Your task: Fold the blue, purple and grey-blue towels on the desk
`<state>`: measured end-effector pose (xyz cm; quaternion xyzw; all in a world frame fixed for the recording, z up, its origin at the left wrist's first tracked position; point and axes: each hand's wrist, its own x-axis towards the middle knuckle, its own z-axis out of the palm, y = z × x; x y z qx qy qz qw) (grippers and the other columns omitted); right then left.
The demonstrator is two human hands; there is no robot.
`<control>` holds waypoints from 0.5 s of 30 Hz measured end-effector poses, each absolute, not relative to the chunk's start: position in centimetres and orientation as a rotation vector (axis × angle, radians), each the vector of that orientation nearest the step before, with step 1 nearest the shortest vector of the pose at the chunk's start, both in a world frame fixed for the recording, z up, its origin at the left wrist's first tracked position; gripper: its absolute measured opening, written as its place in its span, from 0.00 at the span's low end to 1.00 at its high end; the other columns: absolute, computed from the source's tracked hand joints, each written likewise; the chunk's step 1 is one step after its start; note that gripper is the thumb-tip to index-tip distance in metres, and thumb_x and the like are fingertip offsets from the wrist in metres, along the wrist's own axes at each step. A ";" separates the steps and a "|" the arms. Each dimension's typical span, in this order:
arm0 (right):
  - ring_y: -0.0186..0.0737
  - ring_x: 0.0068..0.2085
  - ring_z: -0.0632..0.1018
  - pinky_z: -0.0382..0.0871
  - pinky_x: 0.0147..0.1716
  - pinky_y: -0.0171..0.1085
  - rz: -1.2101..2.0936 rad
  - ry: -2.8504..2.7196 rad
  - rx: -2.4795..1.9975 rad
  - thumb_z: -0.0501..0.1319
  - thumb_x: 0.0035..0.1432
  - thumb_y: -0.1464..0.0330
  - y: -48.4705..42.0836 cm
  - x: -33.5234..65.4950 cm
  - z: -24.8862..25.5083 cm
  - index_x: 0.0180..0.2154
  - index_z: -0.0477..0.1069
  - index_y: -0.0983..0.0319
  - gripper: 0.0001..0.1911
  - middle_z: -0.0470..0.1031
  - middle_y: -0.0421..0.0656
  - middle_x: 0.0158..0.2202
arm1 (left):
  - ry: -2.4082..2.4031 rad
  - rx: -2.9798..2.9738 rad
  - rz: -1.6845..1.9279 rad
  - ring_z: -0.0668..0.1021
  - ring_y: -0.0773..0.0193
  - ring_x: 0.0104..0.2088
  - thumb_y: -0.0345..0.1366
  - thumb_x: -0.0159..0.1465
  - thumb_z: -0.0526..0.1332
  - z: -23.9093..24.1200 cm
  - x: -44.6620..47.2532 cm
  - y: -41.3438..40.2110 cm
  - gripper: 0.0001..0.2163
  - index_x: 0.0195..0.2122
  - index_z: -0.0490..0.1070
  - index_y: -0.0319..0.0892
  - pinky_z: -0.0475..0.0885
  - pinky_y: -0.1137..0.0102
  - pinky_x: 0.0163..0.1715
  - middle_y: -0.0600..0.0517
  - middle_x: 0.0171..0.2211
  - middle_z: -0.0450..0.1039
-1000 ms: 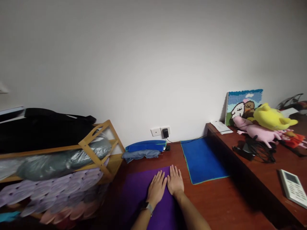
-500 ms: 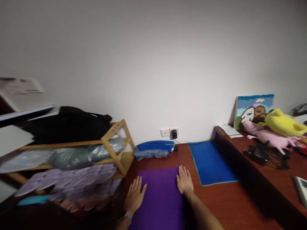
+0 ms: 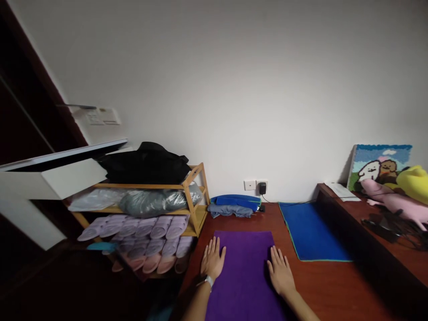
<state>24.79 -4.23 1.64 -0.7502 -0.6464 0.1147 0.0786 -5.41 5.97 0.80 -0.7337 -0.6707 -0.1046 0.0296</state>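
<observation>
A purple cloth (image 3: 243, 272) lies flat on the reddish-brown wooden table (image 3: 321, 285), its near end cut off by the bottom of the view. My left hand (image 3: 213, 258) rests palm down along its left edge, fingers stretched out; a watch (image 3: 205, 281) is on that wrist. On the opposite edge, my right hand (image 3: 281, 271) lies flat with fingers extended. Neither hand grips anything. To the right is a blue cloth (image 3: 316, 232) with a green border, spread out flat. Beyond the purple cloth, folded blue cloths (image 3: 236, 203) and a crumpled grey-blue cloth (image 3: 231, 211) sit against the wall.
A wooden rack (image 3: 195, 196) on the left holds a black bag (image 3: 147, 165), plastic-wrapped bundles (image 3: 157, 203) and several slippers (image 3: 160, 227). A black plug (image 3: 262, 188) is in the wall socket. At right, a raised ledge (image 3: 337, 218) carries a pink plush toy (image 3: 391, 200) and a picture (image 3: 381, 165).
The view has turned left, so everything appears further right. My right hand has slid nearer along the purple cloth's right edge; my left hand stays at the left edge.
</observation>
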 end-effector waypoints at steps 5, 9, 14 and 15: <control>0.44 0.75 0.46 0.40 0.73 0.49 0.326 -1.954 -2.225 0.36 0.69 0.55 -5.8 24.4 1.0 0.72 0.43 0.65 0.36 0.42 0.40 0.75 | -1.843 -2.260 -0.416 0.61 0.50 0.71 0.42 0.73 0.44 2.9 -4.3 4.4 0.27 0.68 0.63 0.33 0.53 0.51 0.71 0.40 0.70 0.58; 0.45 0.74 0.46 0.40 0.73 0.49 0.329 -1.944 -2.210 0.36 0.69 0.56 -5.7 24.4 1.3 0.72 0.44 0.66 0.36 0.43 0.41 0.75 | -1.590 -2.498 -0.508 0.60 0.56 0.71 0.43 0.75 0.41 3.3 2.7 1.4 0.26 0.69 0.61 0.41 0.55 0.54 0.71 0.47 0.71 0.58; 0.46 0.75 0.44 0.38 0.72 0.51 0.318 -2.016 -2.208 0.40 0.68 0.61 -5.8 24.5 1.6 0.72 0.47 0.62 0.34 0.42 0.41 0.75 | -1.612 -2.762 -0.441 0.59 0.57 0.72 0.48 0.76 0.38 1.4 12.3 -3.1 0.27 0.72 0.54 0.46 0.57 0.55 0.70 0.51 0.72 0.56; 0.46 0.75 0.44 0.37 0.72 0.52 0.318 -2.022 -2.208 0.40 0.68 0.62 -5.8 24.5 1.6 0.72 0.47 0.62 0.33 0.42 0.41 0.75 | -1.636 -2.785 -0.413 0.58 0.57 0.72 0.48 0.76 0.37 1.1 12.7 -3.6 0.27 0.72 0.53 0.47 0.56 0.55 0.71 0.51 0.72 0.54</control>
